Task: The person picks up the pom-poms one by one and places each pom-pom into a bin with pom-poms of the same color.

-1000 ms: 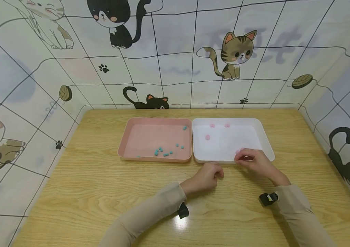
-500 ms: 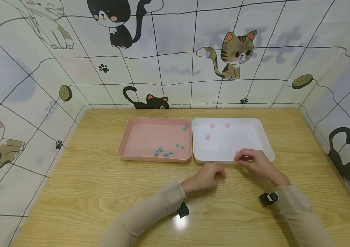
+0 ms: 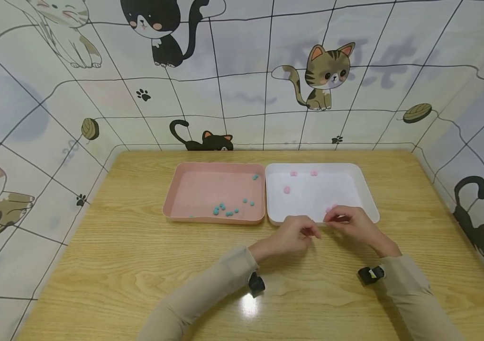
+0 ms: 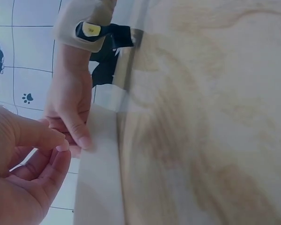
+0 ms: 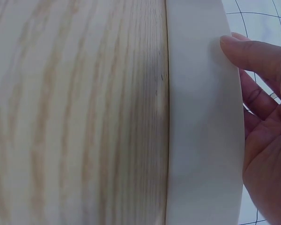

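Note:
My left hand (image 3: 294,235) hovers at the front edge of the white tray (image 3: 352,182). In the left wrist view its thumb and index fingertips meet around a small pale pink piece (image 4: 62,146), only partly visible. With thumb outside and fingers inside, my right hand (image 3: 351,223) grips the tray's front wall (image 5: 203,122). Inside that tray lie several pink pieces, one (image 3: 287,190) towards the left and another (image 3: 331,207) close to the right fingertips. A pink tray (image 3: 195,187) stands directly to the left, with several small teal balls (image 3: 222,206) scattered in it.
Both trays stand side by side on a wooden table (image 3: 173,274). Behind and at the sides hangs a cat-patterned cloth (image 3: 242,85). Each wrist carries a small black camera (image 3: 256,284).
My left hand has moved slightly right and forward, now overlapping the white tray's front wall and nearer the right hand. The right hand, the trays and the pieces look unmoved.

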`<state>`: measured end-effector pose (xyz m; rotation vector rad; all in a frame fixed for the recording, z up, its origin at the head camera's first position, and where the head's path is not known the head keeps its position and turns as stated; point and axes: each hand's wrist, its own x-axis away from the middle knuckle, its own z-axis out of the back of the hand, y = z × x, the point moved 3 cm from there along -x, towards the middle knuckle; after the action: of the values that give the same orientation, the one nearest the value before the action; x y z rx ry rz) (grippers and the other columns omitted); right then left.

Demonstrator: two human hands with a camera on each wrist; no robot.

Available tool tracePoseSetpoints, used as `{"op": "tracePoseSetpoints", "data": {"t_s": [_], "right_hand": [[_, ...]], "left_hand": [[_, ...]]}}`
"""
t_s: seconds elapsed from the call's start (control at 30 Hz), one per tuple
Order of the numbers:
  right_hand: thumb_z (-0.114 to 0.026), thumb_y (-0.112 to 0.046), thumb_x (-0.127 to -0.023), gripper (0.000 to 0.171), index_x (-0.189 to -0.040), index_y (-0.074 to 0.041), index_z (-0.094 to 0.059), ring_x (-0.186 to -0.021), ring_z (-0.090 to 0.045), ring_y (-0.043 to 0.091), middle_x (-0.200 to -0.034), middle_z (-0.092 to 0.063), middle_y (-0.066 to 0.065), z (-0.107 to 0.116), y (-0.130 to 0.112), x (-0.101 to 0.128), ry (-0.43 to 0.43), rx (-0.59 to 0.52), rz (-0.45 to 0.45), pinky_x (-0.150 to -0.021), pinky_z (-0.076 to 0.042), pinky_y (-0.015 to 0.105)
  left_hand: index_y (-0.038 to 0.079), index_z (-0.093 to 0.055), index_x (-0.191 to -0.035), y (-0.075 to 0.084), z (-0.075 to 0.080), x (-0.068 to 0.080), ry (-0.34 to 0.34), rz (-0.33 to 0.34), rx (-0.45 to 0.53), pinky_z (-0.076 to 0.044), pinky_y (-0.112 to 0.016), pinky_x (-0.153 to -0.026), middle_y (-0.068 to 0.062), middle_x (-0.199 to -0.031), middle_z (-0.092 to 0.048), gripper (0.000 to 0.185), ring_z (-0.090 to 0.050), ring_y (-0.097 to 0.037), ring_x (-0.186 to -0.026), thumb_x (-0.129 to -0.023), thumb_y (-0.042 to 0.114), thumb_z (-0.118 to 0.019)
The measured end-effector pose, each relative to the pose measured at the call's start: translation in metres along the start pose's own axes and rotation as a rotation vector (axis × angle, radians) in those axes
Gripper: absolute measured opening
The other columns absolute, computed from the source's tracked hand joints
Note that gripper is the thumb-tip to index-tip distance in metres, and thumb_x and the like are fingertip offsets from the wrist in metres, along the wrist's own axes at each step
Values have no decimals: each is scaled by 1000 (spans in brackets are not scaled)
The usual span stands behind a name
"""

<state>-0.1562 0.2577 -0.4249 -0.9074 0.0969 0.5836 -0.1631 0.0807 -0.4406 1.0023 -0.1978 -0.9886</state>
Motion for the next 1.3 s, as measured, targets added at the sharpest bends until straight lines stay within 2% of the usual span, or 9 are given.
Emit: {"op": "tracePoseSetpoints", "data": {"t_s": [0.27, 0.4, 0.6, 0.83, 1.03, 1.3], "right_hand": [[-68, 21, -70, 22, -80, 2, -65, -72, -61, 9, -77, -61, 16, -1, 0, 0, 6, -1, 8, -62, -52, 18], [-68, 21, -71, 22, -80, 1, -65, -72, -60, 7, -77, -61, 15, -1, 0, 0, 6, 11, 2, -62, -52, 18], [-68, 20, -71, 20, -81, 2, -65, -71, -60, 11, -77, -62, 15, 0, -1, 0, 2, 16, -20, -63, -52, 20], [-68, 20, -71, 20, -81, 3, -65, -71, -60, 12, -78, -62, 16, 0, -1, -1, -2, 1, -18, -63, -53, 20], [-68, 20, -71, 20, -81, 3, -65, -71, -60, 13, -78, -62, 17, 0, -3, -1, -1, 2, -17, -63, -53, 20], [-68, 20, -72, 20, -82, 3, -65, -72, -60, 12, -79, -62, 18, -2, 10, 1, 4, -2, -22, -63, -53, 20]], "left_hand": [[-2, -67, -86, 1, 11, -12, 47, 24, 1, -45, -10, -75, -9, -89, -66, 20, -60, -11, -82, -77, -17, -57], [-1, -67, -87, -6, 16, -17, 65, 76, 41, -46, -11, -74, -8, -89, -66, 20, -58, -7, -80, -78, -16, -56], [-5, -66, -90, -16, 26, -24, 115, 142, 104, -47, -13, -74, -12, -91, -66, 17, -59, -13, -82, -80, -15, -56], [-7, -66, -90, -24, 35, -33, 168, 164, 148, -48, -15, -75, -17, -92, -66, 14, -58, -12, -80, -82, -14, -56], [-4, -66, -92, -34, 41, -42, 211, 217, 152, -48, -14, -75, -17, -92, -66, 15, -58, -10, -80, -83, -13, -57], [-6, -66, -94, -48, 45, -51, 257, 290, 137, -47, -14, -75, -18, -93, -66, 14, -60, -17, -84, -83, -10, -59]]}}
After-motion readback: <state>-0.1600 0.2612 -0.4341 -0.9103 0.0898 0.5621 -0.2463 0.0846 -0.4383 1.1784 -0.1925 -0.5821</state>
